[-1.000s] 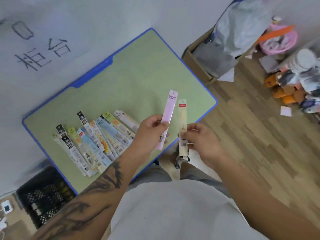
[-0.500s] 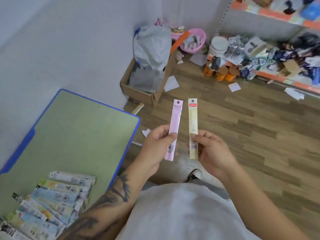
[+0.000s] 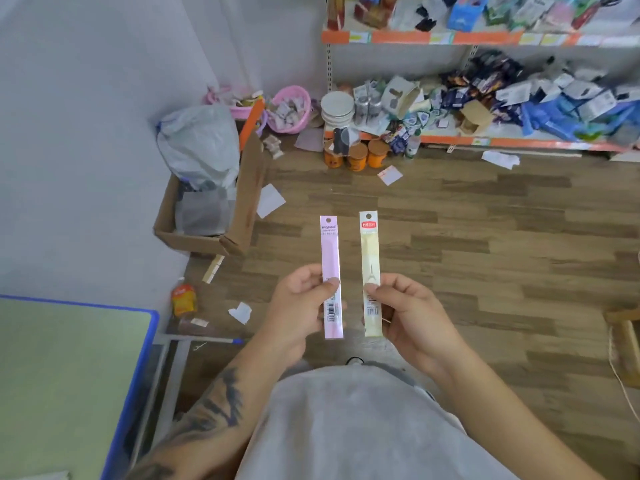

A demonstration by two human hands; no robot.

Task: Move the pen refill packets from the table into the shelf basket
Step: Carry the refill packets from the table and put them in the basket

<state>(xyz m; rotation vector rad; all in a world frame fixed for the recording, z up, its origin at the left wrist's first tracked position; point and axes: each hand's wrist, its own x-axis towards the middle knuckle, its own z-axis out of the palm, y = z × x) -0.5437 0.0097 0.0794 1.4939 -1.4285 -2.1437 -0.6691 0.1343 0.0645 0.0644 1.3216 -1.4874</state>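
My left hand [image 3: 300, 306] pinches a pink pen refill packet [image 3: 329, 251] near its lower end, holding it upright over the wooden floor. Beside it, my right hand [image 3: 403, 311] pinches a cream-yellow refill packet [image 3: 370, 251] with a red label at its top, also upright. The two packets stand parallel, a small gap apart. The green table [image 3: 69, 375] with a blue rim shows at the lower left; the other packets on it are out of view. The shelf [image 3: 485, 38] stands ahead at the upper right; I cannot make out a basket on it.
A cardboard box [image 3: 211, 216] with grey bags stands against the wall left of centre. Pink baskets [image 3: 291, 109], white plates, orange cups [image 3: 356, 157] and paper scraps litter the floor by the shelf. A wooden stool edge [image 3: 623, 341] shows at the right.
My view has swung right, away from the table and toward the shelf. Both hands have carried their packets along, upright, and the row of packets on the table has left the view.
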